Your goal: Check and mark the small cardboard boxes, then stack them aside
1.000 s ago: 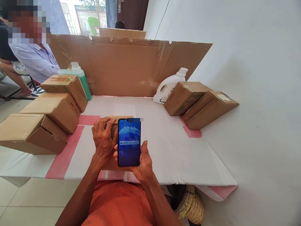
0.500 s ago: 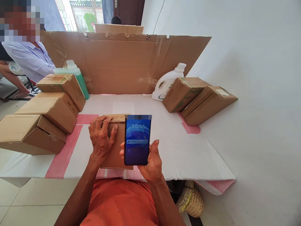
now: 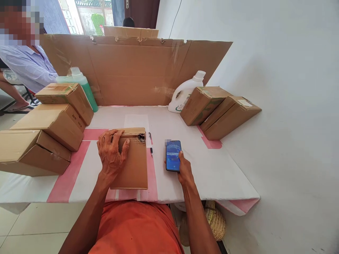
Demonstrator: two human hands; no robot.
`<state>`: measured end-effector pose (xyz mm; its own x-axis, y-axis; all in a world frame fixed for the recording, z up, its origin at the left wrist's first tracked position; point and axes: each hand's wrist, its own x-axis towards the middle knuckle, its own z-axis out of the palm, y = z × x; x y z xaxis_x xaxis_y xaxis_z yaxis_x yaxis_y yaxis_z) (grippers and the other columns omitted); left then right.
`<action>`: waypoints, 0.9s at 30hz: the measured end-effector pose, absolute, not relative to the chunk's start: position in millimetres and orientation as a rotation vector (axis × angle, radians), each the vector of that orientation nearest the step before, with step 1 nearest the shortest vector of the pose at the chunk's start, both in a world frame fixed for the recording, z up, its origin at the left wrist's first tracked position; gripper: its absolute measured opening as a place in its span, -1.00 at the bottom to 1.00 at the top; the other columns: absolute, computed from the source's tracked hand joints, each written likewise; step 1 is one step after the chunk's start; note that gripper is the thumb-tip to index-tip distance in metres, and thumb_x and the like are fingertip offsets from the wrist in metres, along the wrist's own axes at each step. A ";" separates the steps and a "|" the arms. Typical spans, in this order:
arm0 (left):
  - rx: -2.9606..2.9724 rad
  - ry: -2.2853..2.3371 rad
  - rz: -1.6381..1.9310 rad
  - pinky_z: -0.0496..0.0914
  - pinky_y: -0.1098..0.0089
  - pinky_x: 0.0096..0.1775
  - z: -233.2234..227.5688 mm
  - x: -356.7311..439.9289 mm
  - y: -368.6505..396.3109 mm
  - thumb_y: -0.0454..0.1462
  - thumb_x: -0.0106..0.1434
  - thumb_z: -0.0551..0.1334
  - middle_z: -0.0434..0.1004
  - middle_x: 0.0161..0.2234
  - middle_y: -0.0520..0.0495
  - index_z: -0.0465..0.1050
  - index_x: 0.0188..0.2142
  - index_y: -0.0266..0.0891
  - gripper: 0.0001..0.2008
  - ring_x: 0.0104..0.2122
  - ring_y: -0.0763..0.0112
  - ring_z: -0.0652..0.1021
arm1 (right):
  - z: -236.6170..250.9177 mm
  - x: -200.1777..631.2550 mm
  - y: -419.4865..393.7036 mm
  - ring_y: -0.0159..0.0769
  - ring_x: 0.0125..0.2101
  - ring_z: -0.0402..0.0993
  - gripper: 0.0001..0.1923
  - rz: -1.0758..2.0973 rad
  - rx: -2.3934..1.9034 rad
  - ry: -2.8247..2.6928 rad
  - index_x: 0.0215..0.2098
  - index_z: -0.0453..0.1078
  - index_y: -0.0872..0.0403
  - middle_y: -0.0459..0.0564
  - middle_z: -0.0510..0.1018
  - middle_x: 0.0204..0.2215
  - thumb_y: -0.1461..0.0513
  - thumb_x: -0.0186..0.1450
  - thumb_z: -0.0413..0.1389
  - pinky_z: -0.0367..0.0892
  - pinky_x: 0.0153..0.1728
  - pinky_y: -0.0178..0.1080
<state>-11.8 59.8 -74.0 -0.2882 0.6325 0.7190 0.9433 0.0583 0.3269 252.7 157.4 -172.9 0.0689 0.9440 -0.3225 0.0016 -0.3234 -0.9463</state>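
My left hand (image 3: 111, 151) is closed on the left side of a brown cardboard box (image 3: 136, 160). Its thumb lies on the top face, with the fingers curled near the far left corner. A dark, ragged patch (image 3: 141, 138) marks the box's far right corner. To the right, my right hand (image 3: 186, 167) grips a smartphone (image 3: 173, 158) by its right edge, thumb over the front. The phone's screen is lit and faces up; whether it touches the table cannot be made out. Between box and phone lies a black pen (image 3: 151, 151).
Several cardboard boxes (image 3: 46, 114) line the table's left side, beside a bottle of green liquid (image 3: 90, 93). More boxes (image 3: 227, 116) and a white jug (image 3: 182, 97) stand at right. A tall cardboard panel (image 3: 132, 70) closes the back. A person (image 3: 29, 63) sits beyond, left.
My right hand has moved the phone right and away from me, off the box. This uncovers the dark patch and the pen. My left hand stays on the box.
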 end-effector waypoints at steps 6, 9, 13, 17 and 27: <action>-1.621 -1.989 -1.052 0.28 -0.02 0.17 -72.3 -15.9 65.6 -0.02 0.53 0.07 0.56 0.08 -0.35 0.54 0.15 -0.29 -0.53 0.11 -0.09 0.46 | -194.3 264.4 164.7 -0.17 -0.45 0.42 -0.51 1.029 -1.745 -1.234 -0.50 0.36 -0.01 -0.10 0.41 -0.63 -0.19 0.34 0.11 0.36 -0.39 -0.19; -1.696 -2.041 -1.026 0.29 -0.01 0.19 -71.3 -23.1 72.5 -0.02 0.53 0.08 0.54 0.10 -0.31 0.50 0.20 -0.26 -0.53 0.12 -0.06 0.46 | -192.9 270.5 165.4 -0.04 -0.29 0.48 -0.65 0.884 -1.824 -1.365 -0.44 0.41 0.02 0.05 0.54 -0.47 -0.06 0.30 0.13 0.37 -0.19 -0.10; -1.776 -2.127 -1.025 0.33 -0.01 0.20 -74.6 -36.7 90.7 -0.01 0.51 0.11 0.51 0.13 -0.29 0.45 0.25 -0.21 -0.52 0.13 -0.04 0.45 | -185.6 267.9 162.4 0.26 0.05 0.45 -0.63 0.725 -1.863 -1.477 -0.20 0.55 0.14 0.39 0.59 -0.13 0.01 0.26 0.14 0.33 0.06 0.13; -1.823 -2.346 -1.135 0.28 -0.15 0.26 -84.9 -49.9 121.6 -0.01 0.44 0.19 0.48 0.15 -0.31 0.48 0.22 -0.19 -0.52 0.18 -0.13 0.42 | -171.2 235.7 153.4 0.33 0.16 0.37 -0.43 0.684 -1.647 -1.553 -0.03 0.57 0.22 0.50 0.51 0.09 -0.09 0.31 0.12 0.31 0.15 0.26; -1.599 -2.667 -1.931 0.18 -0.15 0.41 -138.1 -90.5 93.4 0.22 0.47 -0.03 0.01 0.53 -0.30 0.15 0.46 -0.13 -0.24 0.50 -0.06 0.15 | -177.1 156.4 121.8 -0.02 0.46 0.19 -0.11 1.742 -0.851 -1.292 0.43 0.33 -0.08 0.02 0.32 0.46 -0.39 0.42 -0.15 -0.03 0.49 0.13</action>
<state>-90.5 93.4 -138.1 -0.5121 0.8561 0.0693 0.3333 0.1237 0.9347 156.4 121.8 -177.1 -0.4632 0.8843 -0.0585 -0.2006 -0.1689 -0.9650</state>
